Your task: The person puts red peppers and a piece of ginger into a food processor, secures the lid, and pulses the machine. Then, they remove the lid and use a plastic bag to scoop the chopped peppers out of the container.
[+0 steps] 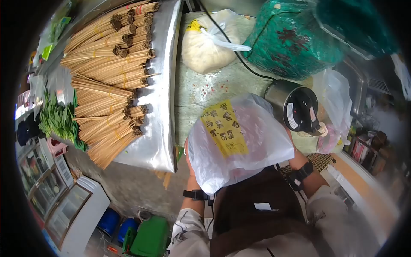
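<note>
A white plastic bag (265, 143) with a yellow printed label is held up in front of the body, over the front edge of the green worktop. My left hand (189, 158) is at the bag's left side, mostly hidden behind it. On the right side my right hand (294, 155) supports the bag, its fingers covered by the plastic. Both hands' fingers are out of sight. Just behind the bag's upper right lies a dark metal cylinder (284, 96) with a black base and a cable. What the bag contains cannot be made out clearly.
Bundled wooden skewers (107, 90) lie on a metal surface (165, 85) at left. Behind are a tied bag of pale food (205, 47) and a large green bag (295, 38). Leafy greens (60, 118) are far left; a green bin (150, 237) stands below.
</note>
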A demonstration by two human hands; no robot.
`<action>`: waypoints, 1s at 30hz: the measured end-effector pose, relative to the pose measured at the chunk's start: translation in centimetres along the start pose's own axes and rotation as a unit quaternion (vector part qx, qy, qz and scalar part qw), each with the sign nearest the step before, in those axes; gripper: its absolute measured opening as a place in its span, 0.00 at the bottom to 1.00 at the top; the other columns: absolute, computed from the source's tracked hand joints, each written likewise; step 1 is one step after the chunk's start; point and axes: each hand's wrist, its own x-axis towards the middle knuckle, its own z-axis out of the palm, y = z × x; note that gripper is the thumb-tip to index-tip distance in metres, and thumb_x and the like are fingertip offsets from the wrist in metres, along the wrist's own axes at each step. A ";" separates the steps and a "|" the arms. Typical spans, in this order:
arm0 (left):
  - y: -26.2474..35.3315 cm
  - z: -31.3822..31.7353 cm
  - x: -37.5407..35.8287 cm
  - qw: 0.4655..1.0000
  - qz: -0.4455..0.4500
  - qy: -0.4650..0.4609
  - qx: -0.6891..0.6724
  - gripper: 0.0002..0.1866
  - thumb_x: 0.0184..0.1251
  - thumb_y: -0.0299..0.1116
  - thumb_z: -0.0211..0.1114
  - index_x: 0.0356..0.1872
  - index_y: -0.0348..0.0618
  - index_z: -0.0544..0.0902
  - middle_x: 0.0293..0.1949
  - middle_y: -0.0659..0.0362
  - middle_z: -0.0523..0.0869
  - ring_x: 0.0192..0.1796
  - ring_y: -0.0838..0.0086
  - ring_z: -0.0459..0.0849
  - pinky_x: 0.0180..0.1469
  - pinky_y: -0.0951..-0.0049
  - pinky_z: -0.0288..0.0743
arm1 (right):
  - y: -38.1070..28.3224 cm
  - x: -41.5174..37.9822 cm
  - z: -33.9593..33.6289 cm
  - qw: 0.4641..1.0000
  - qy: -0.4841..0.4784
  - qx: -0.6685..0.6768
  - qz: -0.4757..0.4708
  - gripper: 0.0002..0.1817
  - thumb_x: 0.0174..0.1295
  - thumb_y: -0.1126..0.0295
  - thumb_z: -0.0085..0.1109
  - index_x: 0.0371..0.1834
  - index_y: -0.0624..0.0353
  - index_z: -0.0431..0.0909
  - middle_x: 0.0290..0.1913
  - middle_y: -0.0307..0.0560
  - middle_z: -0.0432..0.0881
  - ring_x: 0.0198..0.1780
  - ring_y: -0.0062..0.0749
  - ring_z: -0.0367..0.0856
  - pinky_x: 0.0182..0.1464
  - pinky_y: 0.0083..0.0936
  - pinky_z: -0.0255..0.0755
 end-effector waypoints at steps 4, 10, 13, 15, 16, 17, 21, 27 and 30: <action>-1.3 -0.9 0.4 1.000 -0.016 -0.003 -0.003 0.19 0.70 0.34 0.53 0.59 0.41 0.68 0.53 0.57 0.76 0.52 0.73 0.76 0.54 0.71 0.72 | 1.5 -0.4 1.2 0.996 -0.015 -0.083 -0.002 0.15 0.65 0.71 0.48 0.53 0.65 0.71 0.47 0.49 0.77 0.50 0.29 0.74 0.53 0.24 0.68; -2.7 -3.1 -1.6 0.999 -0.049 -0.003 0.004 0.21 0.70 0.37 0.52 0.61 0.42 0.67 0.55 0.57 0.75 0.54 0.71 0.75 0.55 0.69 0.72 | 4.6 0.2 2.4 0.972 -0.028 -0.225 -0.053 0.16 0.67 0.69 0.44 0.55 0.66 0.70 0.49 0.50 0.77 0.52 0.31 0.73 0.55 0.25 0.68; -2.8 -4.0 -2.8 0.998 -0.060 -0.005 0.017 0.22 0.70 0.39 0.52 0.61 0.42 0.66 0.56 0.57 0.75 0.55 0.71 0.75 0.56 0.69 0.72 | 5.5 0.2 2.7 0.965 -0.031 -0.251 -0.069 0.17 0.68 0.68 0.42 0.55 0.66 0.69 0.50 0.51 0.76 0.53 0.31 0.73 0.55 0.26 0.67; -2.6 -4.1 -3.5 0.998 -0.063 -0.011 0.023 0.22 0.70 0.40 0.52 0.62 0.43 0.66 0.56 0.57 0.75 0.55 0.70 0.75 0.56 0.68 0.72 | 5.7 -0.1 3.1 0.960 -0.030 -0.266 -0.081 0.18 0.69 0.68 0.41 0.56 0.66 0.69 0.50 0.52 0.76 0.54 0.32 0.73 0.56 0.27 0.67; -2.5 -4.1 -3.9 0.997 -0.064 -0.016 0.027 0.23 0.70 0.41 0.51 0.62 0.43 0.66 0.57 0.57 0.75 0.55 0.70 0.75 0.57 0.68 0.72 | 5.7 -0.4 3.1 0.957 -0.029 -0.275 -0.089 0.18 0.69 0.67 0.40 0.56 0.66 0.69 0.51 0.52 0.76 0.54 0.32 0.73 0.56 0.27 0.67; -2.3 -4.0 -4.5 0.997 -0.066 -0.021 0.031 0.23 0.70 0.41 0.51 0.62 0.43 0.66 0.57 0.57 0.74 0.56 0.70 0.75 0.57 0.68 0.72 | 5.7 -0.8 3.2 0.954 -0.029 -0.283 -0.096 0.18 0.69 0.67 0.40 0.56 0.66 0.69 0.51 0.53 0.76 0.54 0.33 0.73 0.56 0.27 0.67; -1.0 -3.6 -7.2 0.995 -0.073 -0.042 0.049 0.25 0.70 0.44 0.51 0.63 0.44 0.65 0.58 0.56 0.74 0.57 0.69 0.75 0.58 0.67 0.71 | 5.8 -3.3 4.1 0.947 -0.010 -0.305 -0.097 0.19 0.70 0.66 0.37 0.57 0.66 0.68 0.52 0.54 0.76 0.55 0.34 0.72 0.58 0.28 0.67; 1.5 -0.1 -13.0 0.974 -0.104 -0.019 0.200 0.29 0.70 0.52 0.49 0.65 0.45 0.64 0.59 0.56 0.73 0.59 0.67 0.73 0.60 0.65 0.70 | 0.9 -10.2 6.7 0.957 0.046 -0.284 0.041 0.29 0.72 0.54 0.23 0.59 0.67 0.65 0.56 0.58 0.73 0.57 0.42 0.73 0.57 0.30 0.67; 4.3 1.3 -14.0 0.949 -0.212 0.007 0.233 0.34 0.70 0.59 0.45 0.68 0.45 0.60 0.63 0.54 0.70 0.63 0.65 0.70 0.62 0.65 0.67 | -1.4 -11.1 6.4 0.945 -0.040 -0.298 0.130 0.34 0.71 0.48 0.20 0.61 0.68 0.64 0.52 0.58 0.76 0.45 0.41 0.80 0.44 0.29 0.74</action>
